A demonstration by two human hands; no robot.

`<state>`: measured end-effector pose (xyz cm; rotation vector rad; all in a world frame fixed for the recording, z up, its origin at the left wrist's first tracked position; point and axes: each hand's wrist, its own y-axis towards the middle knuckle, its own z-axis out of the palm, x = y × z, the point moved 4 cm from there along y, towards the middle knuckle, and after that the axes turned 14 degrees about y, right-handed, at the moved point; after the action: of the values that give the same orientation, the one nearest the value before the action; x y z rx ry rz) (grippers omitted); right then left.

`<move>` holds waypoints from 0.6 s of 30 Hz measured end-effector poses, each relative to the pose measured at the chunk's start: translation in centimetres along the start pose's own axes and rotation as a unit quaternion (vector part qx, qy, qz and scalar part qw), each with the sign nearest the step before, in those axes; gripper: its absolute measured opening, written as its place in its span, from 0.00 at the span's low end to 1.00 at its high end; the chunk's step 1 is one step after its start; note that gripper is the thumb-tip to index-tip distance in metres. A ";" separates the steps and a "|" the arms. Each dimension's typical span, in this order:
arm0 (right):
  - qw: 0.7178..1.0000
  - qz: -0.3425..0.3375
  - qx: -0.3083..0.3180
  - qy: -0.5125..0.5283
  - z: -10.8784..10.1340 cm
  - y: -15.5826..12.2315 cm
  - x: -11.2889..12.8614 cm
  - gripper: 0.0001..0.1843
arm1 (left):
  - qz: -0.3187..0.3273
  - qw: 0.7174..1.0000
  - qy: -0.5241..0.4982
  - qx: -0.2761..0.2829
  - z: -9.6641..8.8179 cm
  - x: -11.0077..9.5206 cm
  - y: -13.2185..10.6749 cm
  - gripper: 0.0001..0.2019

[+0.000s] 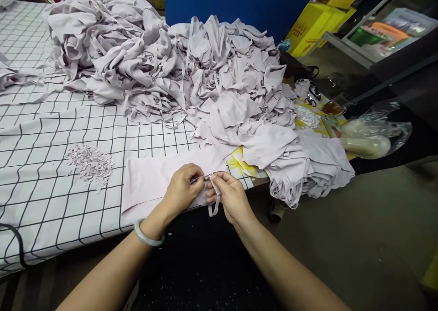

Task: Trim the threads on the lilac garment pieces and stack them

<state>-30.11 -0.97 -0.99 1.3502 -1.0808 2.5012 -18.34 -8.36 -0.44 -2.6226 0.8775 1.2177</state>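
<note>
At the table's front edge my two hands meet over a pale lilac fabric piece [147,176] that lies flat on the cloth. My right hand [231,197] pinches a narrow fabric strap [215,207], whose loop hangs below the fingers. A tiny whitish bit shows at the fingertips, too small to make out. My left hand [183,187], with closed fingers, grips a thin end of the same strap; its fingertips are partly hidden. A pale bangle [148,241] circles the left wrist.
A large heap of lilac fabric pieces [112,46] covers the back of the checked tablecloth [61,210]. More pieces [308,160] hang over the right edge. Small fabric snippets [91,165] lie at left. Yellow boxes [306,28] and a plastic-wrapped bottle [366,145] stand at right.
</note>
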 end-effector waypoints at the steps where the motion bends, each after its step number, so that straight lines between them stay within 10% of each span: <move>1: 1.000 0.003 -0.002 0.001 0.0 0.1 0.1 0.14 | -0.001 1.000 0.001 -0.002 0.0 0.0 0.0 0.06; 18: 1.000 0.012 0.002 -0.011 0.0 0.4 0.1 0.12 | -0.025 0.999 0.007 -0.023 0.2 -0.3 0.0 0.07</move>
<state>-30.38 -1.32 -1.13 1.3761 -1.1038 2.5115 -18.62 -8.17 -0.36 -2.6750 0.7912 1.2212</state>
